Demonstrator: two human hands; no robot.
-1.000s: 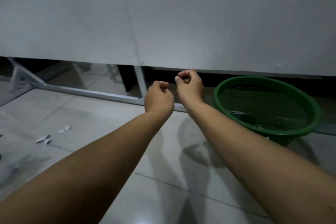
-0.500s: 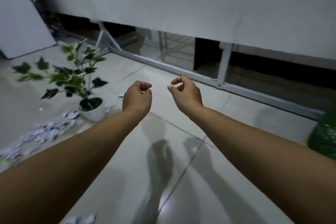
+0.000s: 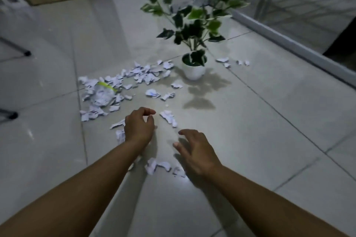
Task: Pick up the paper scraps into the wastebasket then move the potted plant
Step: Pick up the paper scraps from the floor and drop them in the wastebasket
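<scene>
Swung away from the green wastebasket, out of frame now, and back onto the glossy pale tiled floor [image 3: 260, 121]. Means another gathering round, with much left to clear. Left hand [image 3: 139, 126] loosely curled, fingers released and empty; right hand [image 3: 194, 150] spread wide, grasping nothing. Torn white paper scraps [image 3: 115, 86] heaped beyond the left hand, more lying between both wrists. Small white potted plant with variegated leaves [image 3: 193, 67] upright just right of the heap, unmoved.
</scene>
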